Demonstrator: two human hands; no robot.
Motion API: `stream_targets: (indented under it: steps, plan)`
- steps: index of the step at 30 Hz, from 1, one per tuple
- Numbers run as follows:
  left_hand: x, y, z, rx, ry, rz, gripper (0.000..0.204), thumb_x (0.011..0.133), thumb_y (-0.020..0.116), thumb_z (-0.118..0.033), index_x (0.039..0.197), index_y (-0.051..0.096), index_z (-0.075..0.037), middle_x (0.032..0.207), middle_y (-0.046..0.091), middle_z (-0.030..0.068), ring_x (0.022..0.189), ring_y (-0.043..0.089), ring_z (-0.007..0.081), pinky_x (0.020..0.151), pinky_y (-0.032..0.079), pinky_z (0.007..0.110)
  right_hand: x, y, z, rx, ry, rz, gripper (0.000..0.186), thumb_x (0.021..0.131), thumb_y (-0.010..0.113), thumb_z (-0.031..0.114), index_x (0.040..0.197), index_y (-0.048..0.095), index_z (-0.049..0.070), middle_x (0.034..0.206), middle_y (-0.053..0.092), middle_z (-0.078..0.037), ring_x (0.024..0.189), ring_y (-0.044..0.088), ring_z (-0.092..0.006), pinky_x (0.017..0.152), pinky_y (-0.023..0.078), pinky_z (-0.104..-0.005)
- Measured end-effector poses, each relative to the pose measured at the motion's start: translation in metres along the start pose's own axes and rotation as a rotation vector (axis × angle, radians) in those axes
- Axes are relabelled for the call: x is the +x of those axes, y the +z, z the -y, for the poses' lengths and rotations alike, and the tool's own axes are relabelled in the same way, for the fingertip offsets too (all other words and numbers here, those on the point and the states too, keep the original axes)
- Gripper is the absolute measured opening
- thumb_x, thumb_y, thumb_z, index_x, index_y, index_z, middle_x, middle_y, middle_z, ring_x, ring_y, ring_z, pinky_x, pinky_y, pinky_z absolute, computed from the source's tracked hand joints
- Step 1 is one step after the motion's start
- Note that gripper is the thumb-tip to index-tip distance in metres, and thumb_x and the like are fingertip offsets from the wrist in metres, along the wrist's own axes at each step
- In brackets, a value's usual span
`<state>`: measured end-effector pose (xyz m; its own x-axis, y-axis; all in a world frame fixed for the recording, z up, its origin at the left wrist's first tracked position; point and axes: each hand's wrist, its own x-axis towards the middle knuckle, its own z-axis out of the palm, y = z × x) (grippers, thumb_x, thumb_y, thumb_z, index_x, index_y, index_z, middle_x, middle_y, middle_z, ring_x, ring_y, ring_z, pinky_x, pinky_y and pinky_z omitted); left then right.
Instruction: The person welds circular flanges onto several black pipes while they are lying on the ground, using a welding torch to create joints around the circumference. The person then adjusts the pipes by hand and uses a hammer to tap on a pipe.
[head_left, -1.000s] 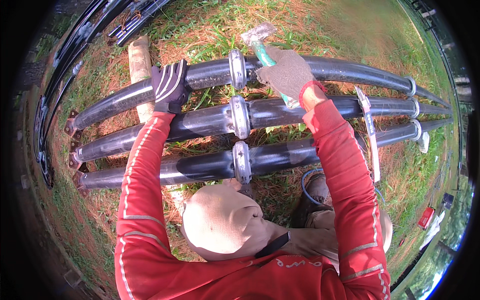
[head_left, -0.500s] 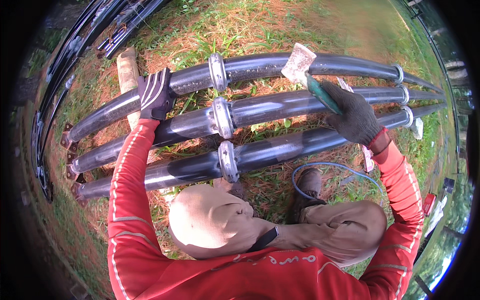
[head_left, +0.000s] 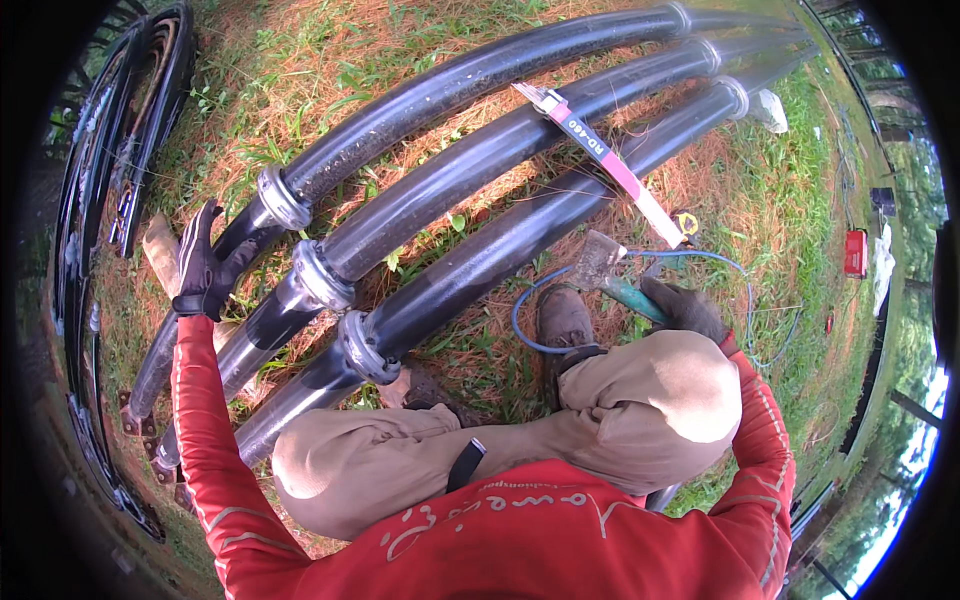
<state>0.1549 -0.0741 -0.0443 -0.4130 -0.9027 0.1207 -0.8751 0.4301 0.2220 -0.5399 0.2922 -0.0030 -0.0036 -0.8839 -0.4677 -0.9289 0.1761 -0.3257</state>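
Note:
Three long black pipes lie side by side: the far pipe (head_left: 440, 95), the middle pipe (head_left: 430, 200) and the near pipe (head_left: 500, 255). Each has a silvery ring joint, such as the one on the near pipe (head_left: 366, 348). My left hand (head_left: 208, 268), in a dark glove with pale stripes, rests on the far pipe just left of its ring joint, with fingers stretched out. Gloved in dark grey, my right hand (head_left: 688, 308) grips the green handle of a scraper (head_left: 598, 262), its broad, dirty blade pointing left above my boot.
Across the pipes lies a long, narrow pink-and-black package (head_left: 610, 162). A blue hose (head_left: 700, 253) curls around my boot (head_left: 566, 318). A wooden log (head_left: 160, 252) props the pipes at left. Black tubing (head_left: 90, 240) is piled far left; a red box (head_left: 856, 253) sits far right.
My view has turned to the right, so the pipes run more steeply. My right hand has come down with the scraper from over the pipes to beside my knee. My left hand stays on the far pipe.

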Motion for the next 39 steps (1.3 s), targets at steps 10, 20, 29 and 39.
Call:
stream_targets:
  steps: [10, 20, 29, 39]
  plan:
    - [0.153, 0.038, -0.281, -0.497, 0.271, 0.157, 0.053, 0.112, 0.069, -0.014, 0.163, 0.06, -0.01, 0.131, 0.078, 0.0152, 0.122, 0.075, 0.024, 0.113, 0.056, 0.039, -0.005, 0.115, -0.029, 0.27, 0.471, 0.122, 0.06, 0.095, 0.078, 0.044, 0.151, 0.064, 0.026, 0.114, 0.08, -0.024, 0.109, 0.078, -0.0495, 0.092, 0.059, -0.0594]
    - [0.238, 0.138, -0.425, -0.209, 0.452, 0.308, 0.035, 0.115, 0.055, -0.019, 0.129, 0.084, -0.005, 0.125, 0.085, 0.0195, 0.112, 0.08, 0.0319, 0.101, 0.059, 0.043, -0.013, 0.173, -0.095, 0.259, 0.364, -0.088, 0.068, 0.093, 0.071, 0.023, 0.159, 0.062, 0.013, 0.122, 0.079, -0.029, 0.113, 0.076, -0.0495, 0.101, 0.06, -0.0589]
    - [0.225, 0.125, -0.388, -0.184, 0.52, 0.406, 0.029, 0.107, 0.071, -0.025, 0.128, 0.082, -0.007, 0.114, 0.084, 0.0199, 0.105, 0.082, 0.0373, 0.095, 0.062, 0.044, 0.011, 0.144, -0.088, 0.203, 0.395, -0.16, 0.062, 0.087, 0.074, 0.016, 0.15, 0.068, 0.019, 0.128, 0.077, -0.021, 0.115, 0.074, -0.0466, 0.099, 0.059, -0.0591]
    - [0.201, 0.105, -0.39, -0.157, 0.5, 0.314, 0.025, 0.103, 0.073, -0.021, 0.123, 0.082, -0.009, 0.108, 0.082, 0.0203, 0.1, 0.08, 0.0414, 0.087, 0.06, 0.049, 0.08, -0.003, -0.045, 0.011, 0.136, -1.05, 0.055, 0.083, 0.088, 0.027, 0.135, 0.075, 0.013, 0.117, 0.074, -0.011, 0.118, 0.07, -0.039, 0.1, 0.053, -0.054]
